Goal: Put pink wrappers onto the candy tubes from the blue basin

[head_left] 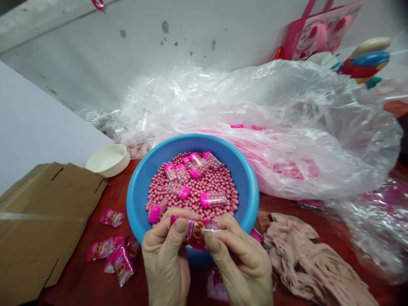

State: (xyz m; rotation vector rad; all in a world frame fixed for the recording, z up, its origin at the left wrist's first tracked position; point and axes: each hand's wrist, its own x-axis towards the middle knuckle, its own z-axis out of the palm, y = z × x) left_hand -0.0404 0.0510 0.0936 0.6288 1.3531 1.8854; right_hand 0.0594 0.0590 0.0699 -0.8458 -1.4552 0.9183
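Between both hands is a small pink printed wrapper (198, 233), held over the near rim of a blue basin (135, 204). My left hand (168, 257) is closed on its left end, thumb on top. My right hand (237, 259) pinches the right end, where the wrapper looks clear. Whether anything is inside it I cannot tell. Pink beads (204, 182) fill the basin's bottom. Several clear little bottles with bright pink caps, such as one bottle (213, 199), lie on the beads.
Pink packets (119, 259) lie left of the basin by a flattened cardboard box (41, 221). A white round lid (108, 160) stands behind them. Large clear plastic bags (287, 127) spread along the back and right. A beige cloth (312, 255) lies at the right.
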